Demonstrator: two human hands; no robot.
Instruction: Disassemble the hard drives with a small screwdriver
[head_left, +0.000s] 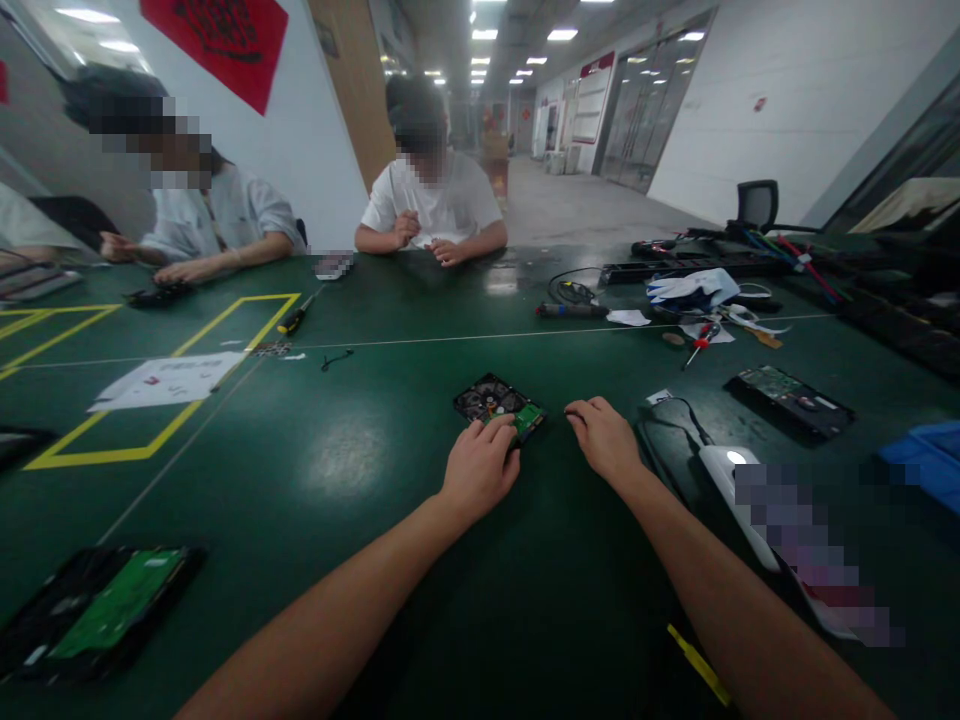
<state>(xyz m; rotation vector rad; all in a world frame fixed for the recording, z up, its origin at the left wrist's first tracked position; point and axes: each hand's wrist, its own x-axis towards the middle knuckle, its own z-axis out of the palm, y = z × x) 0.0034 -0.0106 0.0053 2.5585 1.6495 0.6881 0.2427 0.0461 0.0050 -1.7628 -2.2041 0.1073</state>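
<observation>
I have the hard drive (487, 390) lying flat on the table (405, 475), well in from the far edge, one corner pointing roughly at it. Its casing is dark and squarish, with greyish rounded shapes around a small hub and a bright green circuit board (529, 418) along the near right side. The left hand (480, 468) curves over the near edge, fingers on the board — gripping or merely resting, I cannot tell. The right hand (606, 440) is just right of the drive, apart from it, fingers drawn together; whether they pinch something small I can't make out.

The tabletop is glossy dark green, with yellow tape outlines (97, 460) toward its left edge. I see a second drive (112, 605) toward the near left corner, a third (791, 400) toward the right edge. Two people (442, 205) sit at the far edge — beyond them, grey floor (585, 197), glass doors (652, 110) and bright ceiling lights (562, 35).
</observation>
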